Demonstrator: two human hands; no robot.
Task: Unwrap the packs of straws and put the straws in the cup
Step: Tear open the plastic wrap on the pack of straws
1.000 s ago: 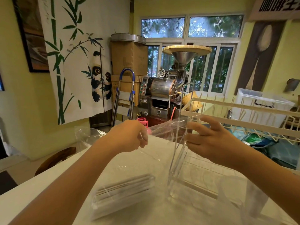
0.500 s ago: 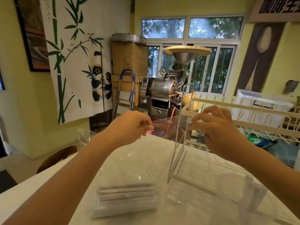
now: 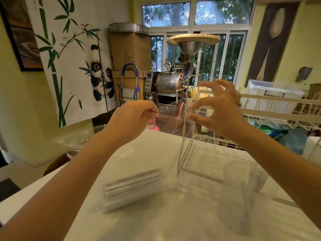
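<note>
While both hands are up over the far half of the counter [image 3: 156, 153], the left hand [image 3: 132, 119] is curled into a loose fist, fingers [image 3: 152, 110] folded in and pinching what looks like one end of a clear plastic wrapper [image 3: 173, 112], though the film is so see-through I can't say exactly where it starts. The right hand [image 3: 220, 112] is across from it with thumb and fingers spread and bent like a claw; the thumb and first finger seem to meet the other end of that film, but I honestly cannot tell if it's actually gripping it or just touching. A thin pinkish-red straw [image 3: 178, 115] shows through the film between the two hands.

Down on the counter, roughly mid-way and toward the near edge, sits a pack of straws [image 3: 133, 186], white paper-wrapped ones stacked inside clear plastic, lying flat and angled a bit. Over by the right edge near me is the clear cup [image 3: 241, 188], upright, blurry, and I can't make out what's in it. Just behind the cup is a clear acrylic rack [image 3: 196, 159] standing upright. More crumpled clear plastic [image 3: 76, 141] lies at the far left corner. A white wire dish rack [image 3: 278, 115] runs past the right edge.
</note>
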